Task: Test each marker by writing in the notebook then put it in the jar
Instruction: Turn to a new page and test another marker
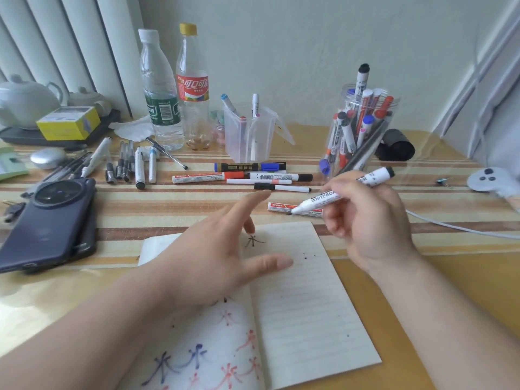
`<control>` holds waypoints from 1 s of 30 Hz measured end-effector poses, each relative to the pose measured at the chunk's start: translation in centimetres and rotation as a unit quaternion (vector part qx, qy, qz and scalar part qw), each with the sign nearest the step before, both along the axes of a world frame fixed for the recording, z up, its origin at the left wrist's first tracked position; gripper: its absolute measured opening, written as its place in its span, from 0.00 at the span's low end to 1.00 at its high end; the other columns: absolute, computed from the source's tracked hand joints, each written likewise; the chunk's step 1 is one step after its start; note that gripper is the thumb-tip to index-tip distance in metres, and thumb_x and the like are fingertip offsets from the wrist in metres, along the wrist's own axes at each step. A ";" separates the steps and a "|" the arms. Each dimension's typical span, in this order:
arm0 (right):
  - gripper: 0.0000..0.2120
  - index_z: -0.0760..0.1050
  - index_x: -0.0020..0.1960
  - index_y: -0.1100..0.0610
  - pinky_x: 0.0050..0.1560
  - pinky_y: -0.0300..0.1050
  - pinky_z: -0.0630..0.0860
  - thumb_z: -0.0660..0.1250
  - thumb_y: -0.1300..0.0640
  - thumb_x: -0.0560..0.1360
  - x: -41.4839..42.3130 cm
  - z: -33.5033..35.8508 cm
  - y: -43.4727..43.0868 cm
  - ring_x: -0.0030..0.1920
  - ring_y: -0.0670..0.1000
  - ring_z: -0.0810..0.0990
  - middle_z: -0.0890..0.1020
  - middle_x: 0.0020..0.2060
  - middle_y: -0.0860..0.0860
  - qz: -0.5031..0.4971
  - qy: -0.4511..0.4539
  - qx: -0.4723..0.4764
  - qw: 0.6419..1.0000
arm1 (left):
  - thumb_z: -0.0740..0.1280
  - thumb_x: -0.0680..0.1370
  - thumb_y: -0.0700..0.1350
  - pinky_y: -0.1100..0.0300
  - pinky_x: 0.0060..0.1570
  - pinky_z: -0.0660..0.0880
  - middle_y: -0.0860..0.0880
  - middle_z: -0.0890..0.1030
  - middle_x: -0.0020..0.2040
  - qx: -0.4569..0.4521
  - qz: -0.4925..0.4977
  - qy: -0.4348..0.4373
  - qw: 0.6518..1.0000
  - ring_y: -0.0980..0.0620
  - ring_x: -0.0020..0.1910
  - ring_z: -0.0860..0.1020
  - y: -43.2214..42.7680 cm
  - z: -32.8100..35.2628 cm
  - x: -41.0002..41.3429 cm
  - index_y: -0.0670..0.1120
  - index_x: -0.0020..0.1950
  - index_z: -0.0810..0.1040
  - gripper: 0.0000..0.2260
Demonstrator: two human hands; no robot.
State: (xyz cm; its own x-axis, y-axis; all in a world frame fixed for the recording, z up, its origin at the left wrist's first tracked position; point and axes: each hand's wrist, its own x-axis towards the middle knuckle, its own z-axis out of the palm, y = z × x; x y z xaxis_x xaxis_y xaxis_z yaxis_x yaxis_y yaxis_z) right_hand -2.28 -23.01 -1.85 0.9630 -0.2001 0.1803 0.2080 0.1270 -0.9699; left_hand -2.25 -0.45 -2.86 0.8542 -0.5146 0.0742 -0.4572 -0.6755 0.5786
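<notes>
1. The right hand (368, 218) pinches a white whiteboard marker with black lettering (323, 199) between thumb and curled fingers, gripping it around the middle of the barrel.
2. That marker is held tilted above the table. Its bare dark tip points left and down, and its black rear end is raised towards the right.
3. The tip sits just past the top edge of the open lined paper notebook (304, 299), over a red-and-white marker (281, 206) lying flat on the striped tablecloth (168, 204).
4. The left hand (213, 257) is spread, fingers straight and apart, over the notebook's left page and the fold. I cannot tell whether the palm presses on the paper.
5. A small black written character (253, 240) sits near the top of the right page, just beside the left fingers. Blue and red characters (211, 358) cover the lower left page.
6. The clear round plastic jar (344, 92) stands behind the right hand at the back right, already crowded with upright markers.
7. A row of loose markers (242, 175) lies on the cloth beyond the notebook, in front of a clear square plastic container (235, 142).
8. A dark phone (53, 220) lies at the left.
</notes>
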 end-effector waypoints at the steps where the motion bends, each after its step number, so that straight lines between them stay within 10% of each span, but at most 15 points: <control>1: 0.09 0.82 0.37 0.58 0.23 0.39 0.66 0.65 0.57 0.69 0.2 -0.1 -0.6 0.24 0.56 0.74 0.78 0.26 0.60 0.004 0.016 -0.021 1.000 | 0.63 0.64 0.78 0.62 0.59 0.70 0.66 0.70 0.61 0.029 -0.007 -0.014 0.999 0.68 0.55 0.71 0.2 -0.2 0.2 0.70 0.76 0.49 0.44; 6: 0.08 0.82 0.49 0.65 0.27 0.46 0.77 0.69 0.62 0.73 0.5 -0.8 -0.9 0.34 0.57 0.81 0.82 0.36 0.62 0.120 0.095 -0.069 0.986 | 0.69 0.60 0.78 0.54 0.73 0.62 0.66 0.64 0.69 0.089 -0.011 -0.031 0.996 0.58 0.71 0.61 0.3 -0.7 0.6 0.67 0.77 0.47 0.52; 10: 0.01 0.77 0.45 0.68 0.27 0.45 0.76 0.69 0.71 0.74 1.1 -1.2 -0.2 0.28 0.54 0.71 0.71 0.29 0.59 0.105 0.087 -0.175 0.975 | 0.70 0.58 0.77 0.57 0.72 0.62 0.66 0.65 0.70 0.092 -0.002 -0.018 0.996 0.58 0.69 0.62 0.0 -0.6 0.6 0.67 0.78 0.48 0.54; 30: 0.04 0.80 0.41 0.61 0.26 0.43 0.75 0.73 0.63 0.74 1.6 -1.6 0.8 0.28 0.50 0.77 0.79 0.28 0.54 0.105 0.083 -0.296 0.946 | 0.71 0.58 0.77 0.58 0.71 0.62 0.68 0.66 0.67 0.096 0.003 -0.012 0.995 0.59 0.68 0.62 0.0 -0.6 0.7 0.67 0.78 0.49 0.54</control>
State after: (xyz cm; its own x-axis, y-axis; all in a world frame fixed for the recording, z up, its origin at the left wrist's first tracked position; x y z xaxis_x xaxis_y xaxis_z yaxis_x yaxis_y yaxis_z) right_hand -0.72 -22.25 -3.44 0.9953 0.0870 0.0431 0.0763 -0.4264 -0.9013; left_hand -1.54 -0.40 -3.43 0.8566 -0.5160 -0.0049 -0.4645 -0.7751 0.4283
